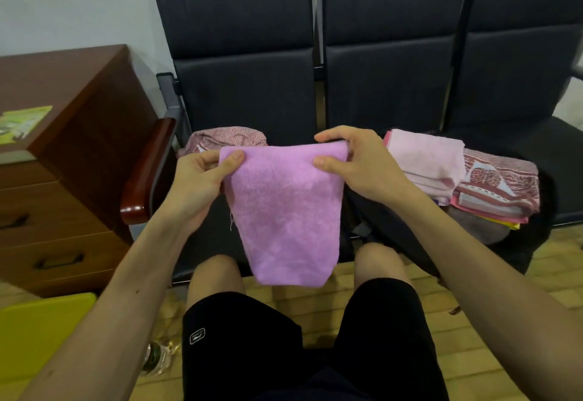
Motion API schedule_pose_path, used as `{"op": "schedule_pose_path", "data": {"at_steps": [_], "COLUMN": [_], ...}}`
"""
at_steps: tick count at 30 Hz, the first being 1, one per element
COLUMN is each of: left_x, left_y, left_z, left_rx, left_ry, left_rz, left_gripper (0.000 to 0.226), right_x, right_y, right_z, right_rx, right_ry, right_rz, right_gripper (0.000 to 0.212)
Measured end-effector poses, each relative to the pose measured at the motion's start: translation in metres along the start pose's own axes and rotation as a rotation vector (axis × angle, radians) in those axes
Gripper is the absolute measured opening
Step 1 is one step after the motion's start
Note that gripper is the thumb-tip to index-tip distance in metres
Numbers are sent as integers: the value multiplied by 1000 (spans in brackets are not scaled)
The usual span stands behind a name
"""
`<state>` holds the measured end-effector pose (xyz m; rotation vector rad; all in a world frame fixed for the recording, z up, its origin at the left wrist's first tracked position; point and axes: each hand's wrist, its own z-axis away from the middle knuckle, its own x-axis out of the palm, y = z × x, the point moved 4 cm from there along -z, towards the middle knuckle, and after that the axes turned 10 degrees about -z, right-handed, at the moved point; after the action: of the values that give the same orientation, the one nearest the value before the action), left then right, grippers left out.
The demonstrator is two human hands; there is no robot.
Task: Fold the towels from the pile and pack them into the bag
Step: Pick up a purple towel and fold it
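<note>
Rightward, folded towels [441,173] on black bag [394,236].

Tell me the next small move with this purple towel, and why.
Probably bring the left hand across to the right hand, halving the purple towel: both pinch its top corners, it hangs free and looks wider than the folded towels stacked beside.

Pink towel [284,211] — doubled, hanging upright.
</note>
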<state>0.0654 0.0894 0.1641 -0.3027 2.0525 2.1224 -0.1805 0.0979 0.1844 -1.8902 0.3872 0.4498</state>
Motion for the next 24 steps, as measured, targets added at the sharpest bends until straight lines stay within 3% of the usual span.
{"op": "schedule_pose_path", "data": {"at_steps": [6, 10, 14, 17, 21, 24], "left_x": [1, 7, 6, 0, 2, 5], "left_y": [1, 2, 3, 3, 10, 10], "left_z": [0, 1, 0, -6, -6, -10], "left_rx": [-131, -212, -189, -100, 115, 204], "left_ry": [-49, -113, -101, -73, -70, -33], "left_rz": [83, 159, 159, 30, -333, -547], "left_gripper": [13, 12, 46, 74, 27, 23], "right_x": [-2, -3, -9, -16, -13, -13], "right_y": [-9, -2, 1, 1, 1, 0], "right_z": [-5, -7, -6, -5, -7, -7], "right_rx": [-3, 113, 298, 310, 156, 118], "right_ry": [61, 70, -133, -221, -162, -27], "right_rz": [65, -56, -318, -380, 42, 237], "right_gripper": [33, 30, 29, 34, 41, 41]}}
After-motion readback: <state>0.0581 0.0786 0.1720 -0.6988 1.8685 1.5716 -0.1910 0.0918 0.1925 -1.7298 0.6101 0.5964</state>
